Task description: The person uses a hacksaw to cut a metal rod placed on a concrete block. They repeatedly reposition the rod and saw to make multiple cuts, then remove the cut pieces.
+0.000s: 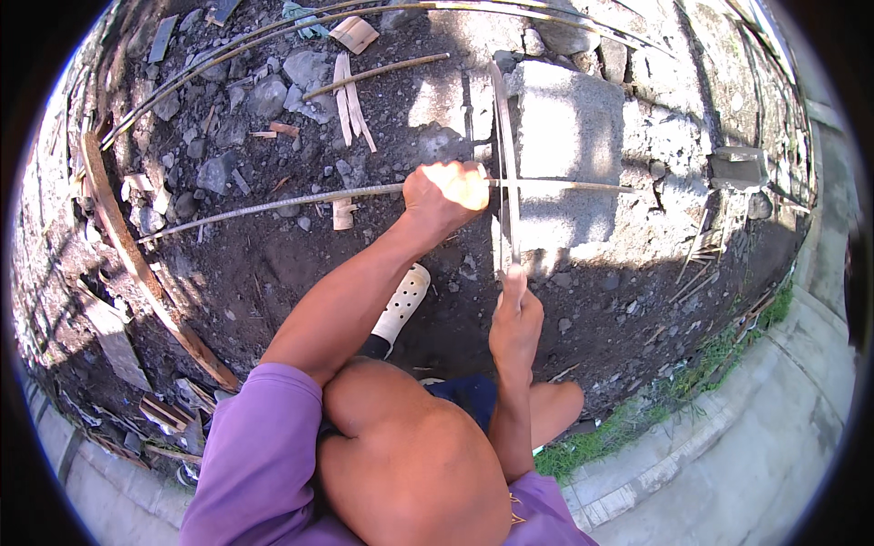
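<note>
My left hand (446, 194) is closed in a fist around a thin ribbed steel bar (319, 196), which runs from the dark soil at left across to the right. Its right end lies over a rough grey concrete block (574, 136). In my right hand (516, 332) I grip the handle of a long, narrow-bladed hand tool (507, 155), pointing away from me. Its blade crosses the bar just right of my left fist, along the block's left edge. Whether it is a saw or a machete, I cannot tell.
A curved brown wooden strip (137, 259) lies at left. Farther off are stones (269, 96), wood scraps (353, 35), a shorter rod (378, 75) and long bent rods (300, 25). My white clog (401, 308) stands below the bar. Grass (592, 450) edges the concrete paving (701, 455) at right.
</note>
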The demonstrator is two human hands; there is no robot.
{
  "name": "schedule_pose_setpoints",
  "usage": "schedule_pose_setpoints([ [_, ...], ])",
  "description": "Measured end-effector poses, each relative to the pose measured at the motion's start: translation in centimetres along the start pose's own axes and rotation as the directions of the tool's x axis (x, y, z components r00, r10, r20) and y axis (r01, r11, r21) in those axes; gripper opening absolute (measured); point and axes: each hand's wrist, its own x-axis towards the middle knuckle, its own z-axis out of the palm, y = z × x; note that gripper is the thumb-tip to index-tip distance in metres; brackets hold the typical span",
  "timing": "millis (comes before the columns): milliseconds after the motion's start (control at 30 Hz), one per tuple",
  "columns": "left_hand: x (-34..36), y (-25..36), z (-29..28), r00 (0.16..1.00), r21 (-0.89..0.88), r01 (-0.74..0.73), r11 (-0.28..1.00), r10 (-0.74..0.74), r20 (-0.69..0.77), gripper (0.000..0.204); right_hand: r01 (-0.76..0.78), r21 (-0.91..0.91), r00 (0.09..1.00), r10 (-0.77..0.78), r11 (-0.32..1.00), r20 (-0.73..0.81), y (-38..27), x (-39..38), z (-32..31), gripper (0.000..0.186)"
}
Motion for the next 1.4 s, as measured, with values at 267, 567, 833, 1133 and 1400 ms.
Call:
schedule_pose_setpoints([
  [267, -0.5, -0.6, 0.9, 0.986, 0.041, -0.122, 0.992, 0.126, -0.11, 0.015, -0.165, 0.073, 0.986, 0.163, 0.984, 0.034, 4.7, -8.0, -1.8, 0.061],
  [567, 0.0, -0.2, -0.4, 1.0, -0.068, -0.003, 0.998, 0.005, 0.018, 0.015, 0.098, -0.029, 0.994, -0.099, 0.995, -0.038, 0.4, 3.5, 1.7, 0.061],
  [833, -0.4, -0.3, 0.7, 0.995, 0.022, -0.067, 0.998, 0.069, -0.077, 0.018, -0.144, 0.08, 0.989, 0.139, 0.986, 0.057, 3.1, -10.4, -3.6, 0.058],
  [1133, 0.2, -0.1, -0.8, 0.999, -0.068, -0.009, 0.998, 0.011, 0.038, 0.015, 0.031, 0.006, 0.999, -0.031, 0.999, -0.042, 1.0, 3.0, 2.3, 0.059],
  [1400, -0.3, 0.2, 0.2, 0.999, -0.031, 0.044, 0.999, -0.044, 0.023, 0.02, -0.367, -0.089, 0.926, 0.373, 0.926, 0.064, 2.4, -10.4, -3.6, 0.06],
])
